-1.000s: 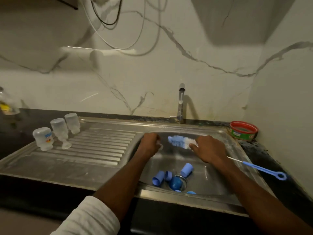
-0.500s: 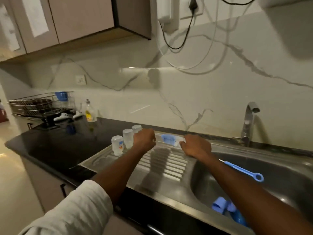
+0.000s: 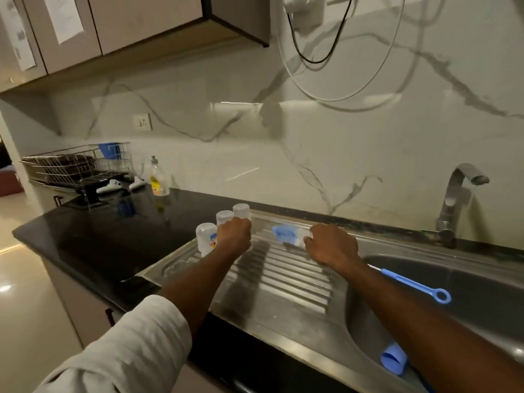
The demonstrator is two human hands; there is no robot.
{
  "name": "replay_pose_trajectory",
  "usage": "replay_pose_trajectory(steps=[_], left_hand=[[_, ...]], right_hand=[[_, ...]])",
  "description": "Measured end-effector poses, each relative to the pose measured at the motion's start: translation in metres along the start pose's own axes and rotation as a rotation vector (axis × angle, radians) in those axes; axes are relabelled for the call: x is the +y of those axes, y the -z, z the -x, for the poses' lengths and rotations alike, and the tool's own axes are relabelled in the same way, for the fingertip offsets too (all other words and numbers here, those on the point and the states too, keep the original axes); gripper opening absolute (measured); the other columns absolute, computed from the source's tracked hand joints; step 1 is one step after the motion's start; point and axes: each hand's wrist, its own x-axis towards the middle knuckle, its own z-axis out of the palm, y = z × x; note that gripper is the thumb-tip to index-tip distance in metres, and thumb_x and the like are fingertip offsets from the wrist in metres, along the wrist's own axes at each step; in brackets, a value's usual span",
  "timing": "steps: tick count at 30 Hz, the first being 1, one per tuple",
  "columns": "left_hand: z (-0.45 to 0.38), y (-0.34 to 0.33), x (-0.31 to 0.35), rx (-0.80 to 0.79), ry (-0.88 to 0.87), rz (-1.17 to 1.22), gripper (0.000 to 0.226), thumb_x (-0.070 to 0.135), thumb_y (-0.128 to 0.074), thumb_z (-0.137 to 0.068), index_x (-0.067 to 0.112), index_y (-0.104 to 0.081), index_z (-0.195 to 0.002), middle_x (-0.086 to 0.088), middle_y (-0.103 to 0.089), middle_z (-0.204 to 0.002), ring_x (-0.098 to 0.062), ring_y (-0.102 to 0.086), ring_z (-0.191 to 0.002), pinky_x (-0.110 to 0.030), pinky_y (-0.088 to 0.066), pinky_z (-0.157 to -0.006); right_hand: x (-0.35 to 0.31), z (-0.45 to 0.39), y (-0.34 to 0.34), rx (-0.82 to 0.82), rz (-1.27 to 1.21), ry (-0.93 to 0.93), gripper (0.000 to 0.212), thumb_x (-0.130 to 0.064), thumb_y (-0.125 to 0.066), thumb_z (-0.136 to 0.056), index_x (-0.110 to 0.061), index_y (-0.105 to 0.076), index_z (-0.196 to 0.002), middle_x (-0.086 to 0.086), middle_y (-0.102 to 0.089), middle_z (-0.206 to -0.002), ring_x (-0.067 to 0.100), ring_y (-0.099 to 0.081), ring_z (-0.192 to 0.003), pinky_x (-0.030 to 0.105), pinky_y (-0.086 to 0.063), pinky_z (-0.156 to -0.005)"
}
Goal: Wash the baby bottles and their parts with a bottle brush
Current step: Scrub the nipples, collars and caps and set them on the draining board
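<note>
Both hands over the ribbed drainboard [image 3: 283, 282].
Right hand [image 3: 331, 246] clamped around bottle brush [image 3: 286, 233]; left hand [image 3: 234, 234] curled beside upturned bottles [image 3: 206, 238], its hold impossible to tell.

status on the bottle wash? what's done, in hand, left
Done, apparently: three clear bottles stand upside down on the drainboard. In hand: the right hand grips the bottle brush; the left hand is closed at the drainboard beside the bottles, what it holds is hidden. Left: at least one blue part lies in the sink basin.
</note>
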Motion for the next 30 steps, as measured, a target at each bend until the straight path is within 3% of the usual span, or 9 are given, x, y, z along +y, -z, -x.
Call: replay_pose_trajectory(steps=[8, 14, 20, 26, 30], left_hand=[[-0.004, 0.004, 0.003, 0.001, -0.052, -0.068, 0.029, 0.033, -0.069, -0.091, 0.016, -0.065, -0.115, -0.008, -0.067, -0.110, -0.025, -0.065, -0.103, -0.036, -0.052, -0.083], [-0.003, 0.027, 0.050, 0.051, -0.152, 0.058, 0.035, 0.046, -0.067, -0.091, 0.023, -0.067, -0.117, -0.003, -0.067, -0.119, -0.024, -0.062, -0.112, -0.038, -0.052, -0.089], [0.021, 0.029, 0.171, -0.032, -0.329, 0.168, 0.020, 0.041, -0.067, -0.088, 0.024, -0.074, -0.096, 0.001, -0.072, -0.096, -0.019, -0.067, -0.086, -0.041, -0.058, -0.083], [0.059, -0.004, 0.296, -0.140, -0.458, 0.228, 0.022, 0.043, -0.067, -0.088, 0.025, -0.070, -0.100, -0.003, -0.067, -0.101, -0.022, -0.066, -0.092, -0.040, -0.056, -0.088], [0.075, -0.037, 0.353, -0.293, -0.574, 0.133, 0.026, 0.043, -0.068, -0.086, 0.026, -0.070, -0.106, 0.000, -0.069, -0.107, -0.021, -0.065, -0.096, -0.035, -0.052, -0.082]], right_hand=[[0.022, 0.008, 0.000, 0.015, 0.013, 0.013, 0.036, -0.049, -0.045, -0.100, -0.027, -0.063, -0.123, 0.002, -0.066, -0.121, 0.024, -0.063, -0.108, 0.034, -0.042, -0.079], [0.065, 0.032, 0.025, 0.037, 0.021, -0.055, 0.034, -0.046, -0.049, -0.098, -0.023, -0.064, -0.119, 0.004, -0.069, -0.119, 0.026, -0.065, -0.105, 0.031, -0.040, -0.076], [0.154, 0.076, 0.051, 0.037, 0.111, -0.192, 0.040, -0.048, -0.049, -0.097, -0.021, -0.063, -0.122, 0.007, -0.066, -0.125, 0.029, -0.063, -0.113, 0.034, -0.038, -0.077], [0.236, 0.113, 0.060, -0.015, 0.175, -0.295, 0.035, -0.044, -0.052, -0.094, -0.023, -0.065, -0.118, 0.007, -0.067, -0.122, 0.028, -0.064, -0.108, 0.034, -0.043, -0.077], [0.272, 0.124, 0.043, -0.037, 0.262, -0.314, 0.033, -0.043, -0.052, -0.094, -0.023, -0.067, -0.116, 0.006, -0.068, -0.119, 0.027, -0.065, -0.107, 0.034, -0.044, -0.076]])
